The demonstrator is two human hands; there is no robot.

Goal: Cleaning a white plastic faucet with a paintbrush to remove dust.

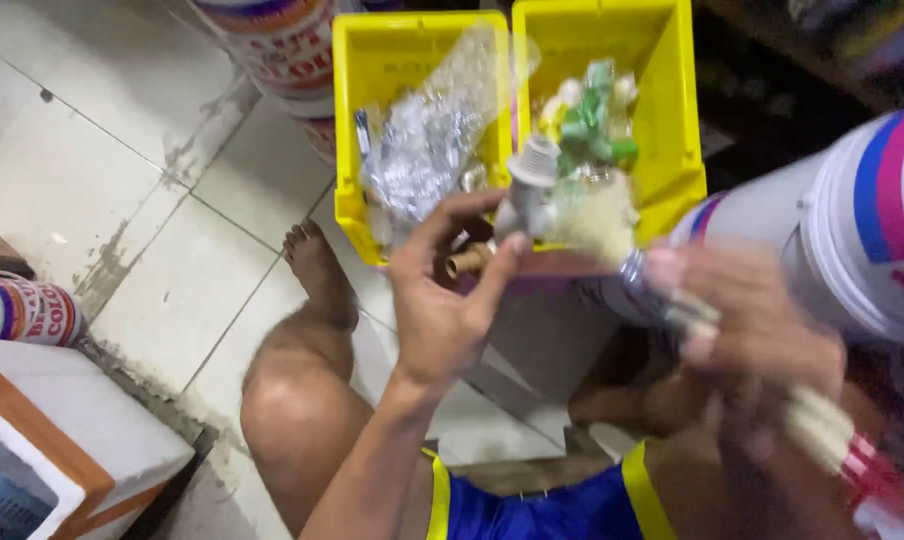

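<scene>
Fingers (492, 262) pinching grey plastic tap (528, 190), brass end

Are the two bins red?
No, both bins are yellow, standing side by side beyond the left hand holding a grey fitting.

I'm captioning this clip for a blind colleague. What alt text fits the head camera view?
Seen from above, a seated person's left hand holds a grey plastic pipe fitting with a brass end, while the blurred right hand grips a bundle of pale fibre. Behind them stand two yellow bins of small parts on a tiled floor.
</scene>
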